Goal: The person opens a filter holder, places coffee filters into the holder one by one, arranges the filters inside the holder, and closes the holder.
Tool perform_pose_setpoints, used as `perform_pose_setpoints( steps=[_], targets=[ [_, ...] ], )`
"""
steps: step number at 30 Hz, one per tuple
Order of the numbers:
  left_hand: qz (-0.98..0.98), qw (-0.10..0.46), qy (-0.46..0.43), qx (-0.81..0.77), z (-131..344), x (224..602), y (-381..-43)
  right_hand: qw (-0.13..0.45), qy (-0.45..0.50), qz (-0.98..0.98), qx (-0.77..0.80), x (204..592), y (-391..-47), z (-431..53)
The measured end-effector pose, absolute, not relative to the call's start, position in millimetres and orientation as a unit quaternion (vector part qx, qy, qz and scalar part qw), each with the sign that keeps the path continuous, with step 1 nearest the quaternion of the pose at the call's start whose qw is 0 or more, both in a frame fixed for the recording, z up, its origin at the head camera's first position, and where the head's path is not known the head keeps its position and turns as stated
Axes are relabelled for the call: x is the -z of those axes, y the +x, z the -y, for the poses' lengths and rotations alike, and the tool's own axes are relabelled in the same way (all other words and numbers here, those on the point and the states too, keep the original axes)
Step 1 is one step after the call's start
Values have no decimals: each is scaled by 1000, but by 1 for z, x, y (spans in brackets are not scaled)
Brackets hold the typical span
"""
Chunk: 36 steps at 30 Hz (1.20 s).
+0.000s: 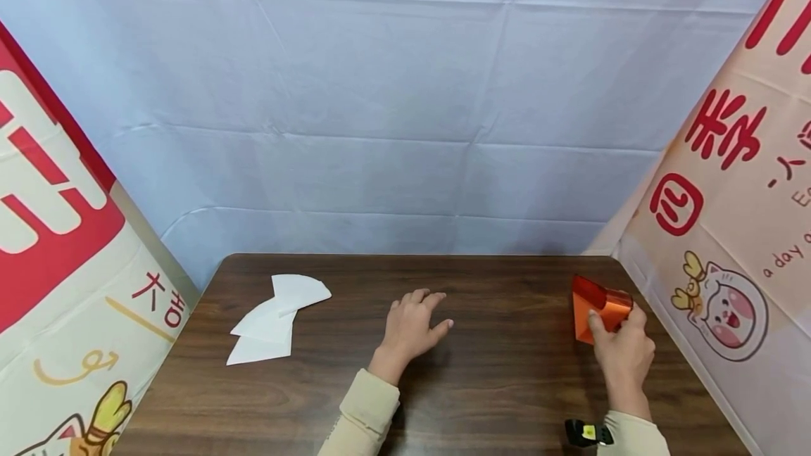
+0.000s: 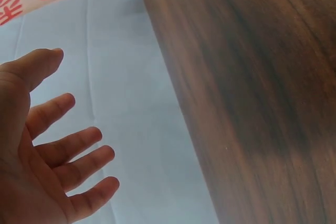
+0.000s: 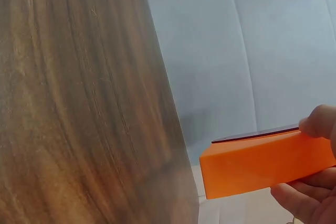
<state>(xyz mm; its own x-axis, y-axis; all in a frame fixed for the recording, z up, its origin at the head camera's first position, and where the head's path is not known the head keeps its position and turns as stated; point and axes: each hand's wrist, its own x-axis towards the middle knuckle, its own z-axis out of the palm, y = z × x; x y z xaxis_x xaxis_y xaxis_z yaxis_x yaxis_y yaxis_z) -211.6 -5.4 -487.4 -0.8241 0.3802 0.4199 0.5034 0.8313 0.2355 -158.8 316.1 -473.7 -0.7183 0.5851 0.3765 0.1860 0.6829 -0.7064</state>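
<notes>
My right hand [image 1: 626,356] grips an orange wedge-shaped box [image 1: 589,317] with a dark red, see-through cover, at the right side of the table. In the right wrist view, the thumb lies on the upper side of the orange box [image 3: 257,165] and the fingers curl underneath. Over the middle of the table, my left hand [image 1: 410,329] holds nothing, its fingers spread and loosely bent. Farther left lie three overlapping white fan-shaped papers [image 1: 266,322], shaped like cone coffee filters.
The brown wooden table [image 1: 488,364] ends at a pale blue cloth backdrop [image 1: 380,90]. Printed cloths hang at both sides, the right one [image 1: 716,252] close to the table edge. A black strap device [image 1: 588,433] sits on the right wrist.
</notes>
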Motion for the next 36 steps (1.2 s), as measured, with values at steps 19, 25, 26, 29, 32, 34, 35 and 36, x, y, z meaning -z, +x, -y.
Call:
perform_pose_setpoints(
  steps=[19, 25, 26, 29, 32, 34, 35, 36],
  targets=[
    [936, 164, -241, 197, 22, 489, -203, 263, -214, 877, -341, 466, -148, -306],
    [933, 171, -240, 207, 30, 492, -201, 260, -208, 876, -349, 469, -147, -303],
    [933, 173, -239, 207, 31, 492, -201, 261, -207, 874, -354, 469, -147, -302],
    [930, 181, -239, 210, 36, 493, -200, 265, -205, 867, -369, 470, -148, -301],
    [930, 180, -239, 215, 40, 494, -201, 261, -198, 860, -390, 471, -149, -300],
    [928, 178, -242, 222, 43, 494, -201, 255, -194, 857, -403, 471, -150, -300],
    [927, 175, -243, 226, 44, 495, -201, 249, -191, 855, -412, 471, -150, -300],
    [926, 174, -245, 230, 45, 496, -201, 244, -188, 854, -419, 471, -151, -300]
  ],
)
